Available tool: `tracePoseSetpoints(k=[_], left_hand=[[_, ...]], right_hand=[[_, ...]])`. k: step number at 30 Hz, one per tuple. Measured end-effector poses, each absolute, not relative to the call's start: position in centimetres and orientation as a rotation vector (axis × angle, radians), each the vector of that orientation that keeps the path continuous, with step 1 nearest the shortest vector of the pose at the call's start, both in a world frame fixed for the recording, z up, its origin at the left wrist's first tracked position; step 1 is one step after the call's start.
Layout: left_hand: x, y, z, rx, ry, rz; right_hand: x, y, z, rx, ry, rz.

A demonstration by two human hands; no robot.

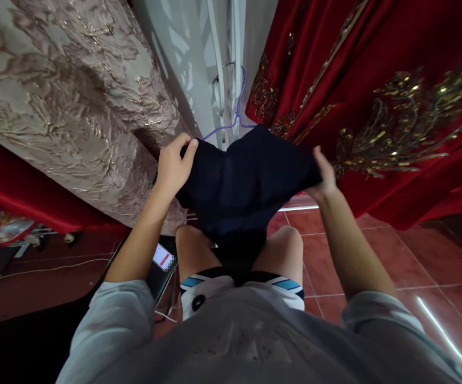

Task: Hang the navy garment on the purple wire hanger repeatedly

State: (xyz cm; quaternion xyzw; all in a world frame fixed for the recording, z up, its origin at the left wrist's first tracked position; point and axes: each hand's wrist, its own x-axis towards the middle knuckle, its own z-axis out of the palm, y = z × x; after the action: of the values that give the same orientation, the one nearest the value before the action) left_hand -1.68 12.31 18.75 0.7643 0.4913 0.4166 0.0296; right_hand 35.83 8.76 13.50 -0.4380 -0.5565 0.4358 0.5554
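Note:
A dark navy shirt (246,176) hangs from a thin purple hanger (237,118) in front of me, its lower part dropping between my knees. At the shirt's upper left edge, my left hand (176,162) pinches the cloth between thumb and fingers. My right hand (325,175), slightly blurred, grips the right sleeve end and holds it out to the side. The cloth is spread between both hands. Most of the hanger's shoulders are hidden inside the shirt.
Beige embossed fabric (90,106) hangs at left, and red cloth with gold sequins (406,117) at right. White metal bars (236,37) stand behind the hanger. A lit phone (162,257) lies on a dark surface by my left knee. Red tiles (326,266) cover the floor.

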Motion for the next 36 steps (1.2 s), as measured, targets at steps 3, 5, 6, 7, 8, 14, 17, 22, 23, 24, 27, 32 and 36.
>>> tracePoseSetpoints(k=[3, 5, 6, 7, 8, 14, 17, 22, 23, 24, 27, 32, 36], left_hand=[[0.2, 12.0, 19.8, 2.401, 1.385, 1.253], [1.5, 11.4, 20.5, 2.457, 1.261, 1.247], [2.0, 11.0, 20.8, 2.485, 1.216, 1.249], [2.4, 10.5, 21.1, 2.504, 1.195, 1.264], [2.6, 9.9, 21.2, 2.509, 1.201, 1.289], [2.5, 6.5, 21.4, 2.229, 1.191, 1.310], [1.8, 5.3, 21.3, 2.011, 1.087, 1.185], [-2.3, 3.2, 20.6, 1.846, 1.104, 0.717], [-3.4, 2.8, 20.5, 1.861, 1.120, 0.610], [-4.4, 2.5, 20.5, 1.901, 1.136, 0.516], [-6.3, 2.0, 21.2, 2.084, 1.151, 0.401], [-5.7, 3.7, 21.9, 2.169, 1.244, 0.857], [-3.9, 6.6, 21.4, 2.228, 1.420, 1.347]], right_hand=[[36.6, 8.0, 14.9, -1.121, -1.320, 1.135], [36.5, 7.4, 16.4, -1.129, -1.351, 1.037], [36.3, 7.0, 17.1, -1.108, -1.359, 0.959], [36.0, 6.6, 17.8, -1.079, -1.350, 0.883], [35.7, 6.1, 18.3, -1.048, -1.320, 0.813], [31.9, 1.3, 18.4, -1.019, -1.460, 0.621], [28.8, -0.6, 17.0, -0.941, -1.964, 0.761], [27.6, 0.7, 13.5, -0.767, -2.410, 1.140], [28.0, 1.4, 12.9, -0.827, -2.344, 1.154], [28.5, 2.2, 12.2, -0.899, -2.247, 1.109], [29.7, 4.2, 10.8, -1.003, -1.985, 0.802], [29.4, 5.7, 10.2, -0.947, -1.913, 1.076], [28.9, 7.9, 12.3, -0.948, -1.547, 1.135]])
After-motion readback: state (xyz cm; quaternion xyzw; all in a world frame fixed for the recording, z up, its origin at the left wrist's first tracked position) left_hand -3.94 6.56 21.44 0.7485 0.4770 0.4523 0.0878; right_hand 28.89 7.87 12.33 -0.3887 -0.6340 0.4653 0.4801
